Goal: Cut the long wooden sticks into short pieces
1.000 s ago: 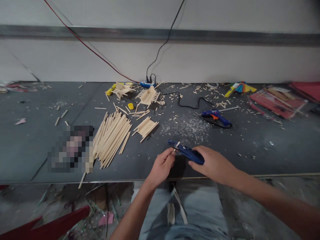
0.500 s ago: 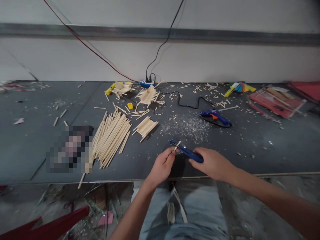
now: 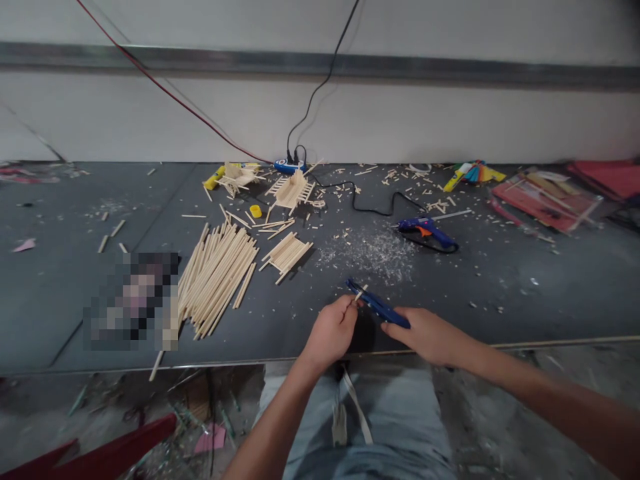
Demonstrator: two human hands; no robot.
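At the far left of the dark grey table (image 3: 280, 327) I see a small pink scrap of paper (image 3: 25, 245), then a dark, oblong object (image 3: 135, 293) whose details are blurred out. Just beside it lies a broad, slanting pile of long, pale wooden sticks (image 3: 217, 280). Behind the pile, near the wall, a yellow tube (image 3: 214, 177) rests next to a small pale model built of sticks (image 3: 239, 179), with a round yellow cap (image 3: 255, 211) in front. A flat, rectangular panel of pale sticks (image 3: 287, 257) lies to the right of the pile, and beyond it a larger stick model with slatted sides (image 3: 291, 190) sits before a blue power socket (image 3: 289, 167). Near the front edge, the person's left hand (image 3: 333, 333) has its fingers pinched together on a short, pale wooden stick (image 3: 361, 292), which slants across the head of a blue, plier-like hand tool (image 3: 384, 311); I cannot tell whether its jaws press on the wood. The right hand (image 3: 430, 337) has its fingers wrapped around the tool's handle end. Farther right, a blue glue gun with an orange trigger (image 3: 427, 232) lies on its side, and beyond it are flat red packets (image 3: 545, 200).
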